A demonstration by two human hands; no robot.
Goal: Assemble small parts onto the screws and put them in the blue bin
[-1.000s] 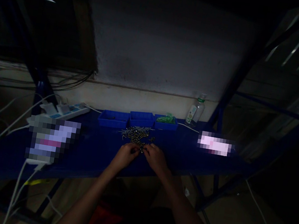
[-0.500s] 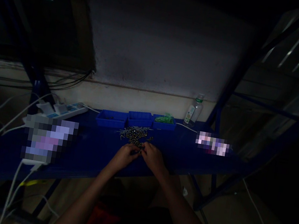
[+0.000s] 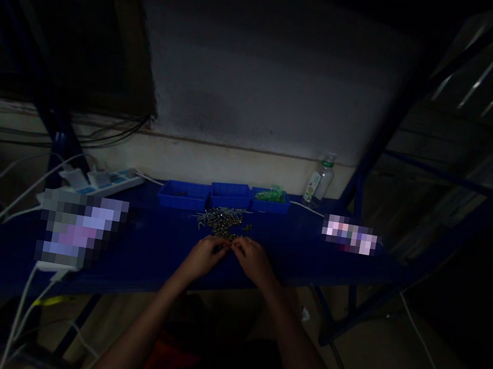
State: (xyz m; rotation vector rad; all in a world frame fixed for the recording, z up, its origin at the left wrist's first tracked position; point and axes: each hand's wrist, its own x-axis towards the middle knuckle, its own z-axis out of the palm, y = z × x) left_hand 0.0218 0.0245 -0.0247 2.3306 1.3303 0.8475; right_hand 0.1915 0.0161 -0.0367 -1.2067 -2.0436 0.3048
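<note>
A pile of small metal parts (image 3: 221,221), with long screw-like pieces at its back, lies on the blue tabletop (image 3: 142,243). At the pile's near edge my left hand (image 3: 206,254) and my right hand (image 3: 253,260) meet fingertip to fingertip. Both are closed in a pinch. Whatever sits between the fingers is too small and dark to name.
Behind the pile stand three blue bins: the left bin (image 3: 183,196), the middle bin (image 3: 230,195) and the right bin (image 3: 266,204) with green plastic (image 3: 272,194) inside. A clear bottle (image 3: 319,184) stands at the back right. A power strip (image 3: 105,183) with white cables lies left.
My fingertips have drawn closer together, and the right hand has shifted slightly. The pile and bins look the same, and the view has shifted a little.
</note>
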